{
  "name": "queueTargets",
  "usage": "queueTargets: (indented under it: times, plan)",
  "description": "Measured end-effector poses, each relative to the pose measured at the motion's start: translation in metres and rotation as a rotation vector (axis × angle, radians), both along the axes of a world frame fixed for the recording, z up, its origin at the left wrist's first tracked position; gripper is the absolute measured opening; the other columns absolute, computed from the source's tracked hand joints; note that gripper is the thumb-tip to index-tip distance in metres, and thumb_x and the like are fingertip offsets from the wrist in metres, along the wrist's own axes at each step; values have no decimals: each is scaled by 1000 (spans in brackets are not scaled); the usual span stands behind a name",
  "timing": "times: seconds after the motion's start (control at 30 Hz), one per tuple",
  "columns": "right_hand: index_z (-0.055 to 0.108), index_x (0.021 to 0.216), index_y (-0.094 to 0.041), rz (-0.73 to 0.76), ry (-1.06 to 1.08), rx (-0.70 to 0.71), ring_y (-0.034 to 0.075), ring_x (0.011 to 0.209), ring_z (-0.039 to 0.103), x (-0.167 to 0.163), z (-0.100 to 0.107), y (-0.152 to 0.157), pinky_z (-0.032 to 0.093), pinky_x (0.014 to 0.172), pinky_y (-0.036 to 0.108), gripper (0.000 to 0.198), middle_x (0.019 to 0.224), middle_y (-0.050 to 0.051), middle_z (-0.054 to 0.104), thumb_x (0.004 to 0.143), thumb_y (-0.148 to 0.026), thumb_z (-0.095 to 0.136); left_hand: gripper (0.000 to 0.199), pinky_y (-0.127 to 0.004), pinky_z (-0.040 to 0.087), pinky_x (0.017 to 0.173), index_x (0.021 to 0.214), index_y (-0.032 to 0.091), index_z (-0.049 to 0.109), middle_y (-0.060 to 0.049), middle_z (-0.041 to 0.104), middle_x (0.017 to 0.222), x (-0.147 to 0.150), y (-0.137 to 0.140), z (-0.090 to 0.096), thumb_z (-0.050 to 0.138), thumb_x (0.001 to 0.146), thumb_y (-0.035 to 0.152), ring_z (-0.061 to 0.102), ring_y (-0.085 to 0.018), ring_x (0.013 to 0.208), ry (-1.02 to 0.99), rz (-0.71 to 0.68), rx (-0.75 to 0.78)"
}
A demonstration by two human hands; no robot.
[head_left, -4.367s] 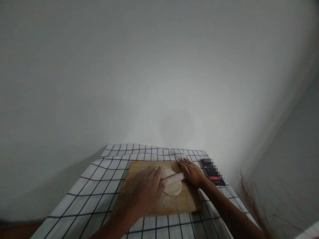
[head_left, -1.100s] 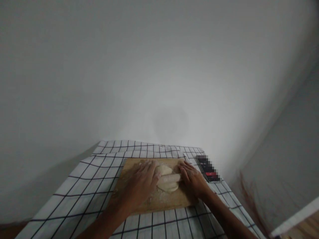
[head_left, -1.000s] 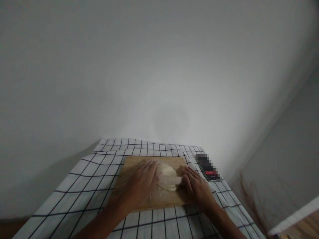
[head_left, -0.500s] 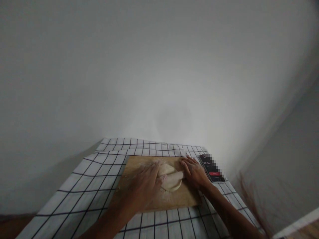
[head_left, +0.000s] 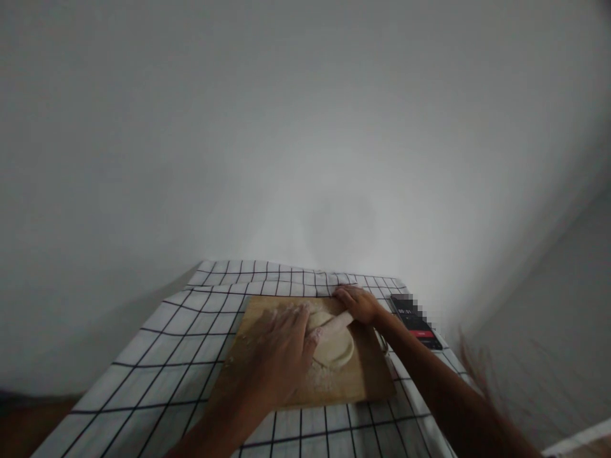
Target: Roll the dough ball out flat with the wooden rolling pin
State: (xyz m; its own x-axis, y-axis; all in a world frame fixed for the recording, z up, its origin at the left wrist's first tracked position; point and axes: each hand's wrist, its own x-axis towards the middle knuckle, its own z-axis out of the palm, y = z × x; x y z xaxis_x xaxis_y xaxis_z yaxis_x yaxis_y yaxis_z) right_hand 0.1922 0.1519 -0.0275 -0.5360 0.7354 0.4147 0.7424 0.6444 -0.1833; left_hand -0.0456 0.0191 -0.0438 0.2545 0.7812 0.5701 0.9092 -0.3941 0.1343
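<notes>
Room to pass ran wide over the checked cloth left of the board, but the rolling pin barred the middle, slanting from left fingers to right fingers, while right forearm and phone crowded that side and the wall closed the far end!

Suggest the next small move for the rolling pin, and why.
Probably roll the rolling pin back toward the person: it lies slanted across the dough, most of the visible dough is on its near side, and the left hand and right hand are at its two ends.
</notes>
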Motion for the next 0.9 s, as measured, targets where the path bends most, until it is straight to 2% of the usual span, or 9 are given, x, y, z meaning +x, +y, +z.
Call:
queueTargets:
  times: [0.2, 0.3, 0.4, 0.57, 0.63, 0.7, 0.8, 0.9]
  plan:
    - [68, 132, -16, 1, 60, 0, 25, 138, 55, 29, -10, -49, 44, 118, 47, 46, 139, 12, 67, 109, -33, 32, 51, -55, 43, 115, 144, 11, 53, -18, 61, 145, -3, 6, 3, 48, 102, 42, 55, -34, 136, 52, -44, -71]
    - [68, 133, -19, -33, 130, -3, 25, 140, 53, 38, -11, -87, 43, 119, 49, 45, 141, 10, 65, 109, -35, 33, 55, -52, 44, 116, 146, 10, 52, -18, 58, 148, -4, 6, 6, 51, 102, 43, 54, -34, 138, 80, -82, -107]
    - [66, 136, -24, -102, 149, 7, 25, 140, 54, 42, -15, -130, 47, 117, 48, 40, 143, 6, 64, 108, -36, 39, 60, -51, 43, 117, 149, 12, 48, -18, 53, 153, -5, 3, 2, 52, 101, 48, 49, -33, 143, 95, -140, -76]
    - [50, 150, -33, -136, 148, 39, 25, 142, 50, 43, -31, -184, 51, 115, 47, 45, 151, 2, 56, 105, -33, 46, 63, -51, 37, 123, 155, 19, 42, -11, 43, 161, -13, -6, -6, 49, 102, 54, 39, -30, 150, 124, -230, -1]
    - [43, 155, -35, -135, 131, 42, 27, 146, 45, 44, -33, -188, 49, 116, 49, 51, 155, 0, 52, 105, -34, 46, 61, -49, 37, 123, 155, 19, 42, -11, 43, 162, -14, -8, -4, 48, 103, 51, 39, -28, 150, 131, -240, -15]
    - [43, 155, -36, -145, 110, 48, 27, 148, 41, 45, -31, -178, 46, 119, 51, 50, 156, 0, 51, 105, -35, 45, 59, -49, 39, 122, 153, 18, 45, -11, 46, 160, -12, -9, 0, 49, 103, 49, 42, -28, 148, 116, -242, -54]
    - [56, 146, -31, -150, 81, 70, 29, 149, 40, 44, -24, -144, 42, 119, 55, 43, 153, 2, 54, 106, -37, 41, 56, -51, 43, 119, 150, 15, 48, -14, 51, 155, -7, -7, 5, 52, 102, 44, 48, -30, 144, 84, -222, -95]
    - [71, 126, -24, -155, 100, 70, 30, 141, 51, 37, -14, -99, 43, 117, 56, 43, 141, 9, 65, 108, -38, 34, 53, -56, 44, 116, 148, 12, 50, -18, 54, 152, -3, -3, 6, 53, 101, 37, 53, -33, 139, 66, -165, -98]
